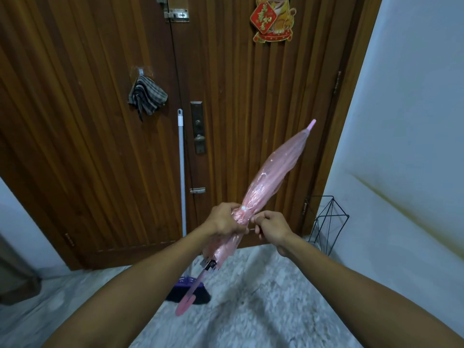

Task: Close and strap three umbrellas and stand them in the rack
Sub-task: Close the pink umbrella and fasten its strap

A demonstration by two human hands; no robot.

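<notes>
A person stands facing a closed wooden door (100,121), with pale walls at both sides and open marble floor (263,297) between body and door. A black wire umbrella rack (326,222) stands in the right corner where door frame meets wall, well apart from the hands. A broom (182,172) leans against the door near its middle. Both bare arms reach forward and meet at chest height. The left hand (224,219) has its grip wrapped closed around the waist of a folded pink translucent umbrella (271,177), held aslant in the air, tip up to the right, handle down to the left. The right hand (272,228) pinches closed at the umbrella's edge; what it pinches is too small to tell.
</notes>
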